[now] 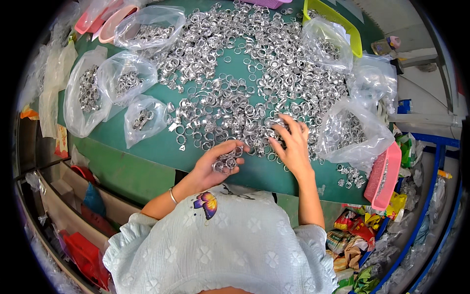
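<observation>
**Sorting silver rings on a green table**

A small cluster of silver rings sits in the cupped left hand, just above the near edge of the green table. The fingers of that hand curl loosely around the cluster, thumb on top, holding it without closing fully. Just to its right, the right hand lies palm down on the near fringe of the big heap of loose rings; its fingers are spread and bent, the tips touching rings in the heap, and whether they pinch one cannot be told.

The heap covers most of the table's middle and far side. Clear plastic bags with rings inside ring the heap: three on the left, one at the far left corner, and several on the right. A pink basket rests at the table's right edge, a yellow-green tray at the far right, and pink trays at the far left.
</observation>
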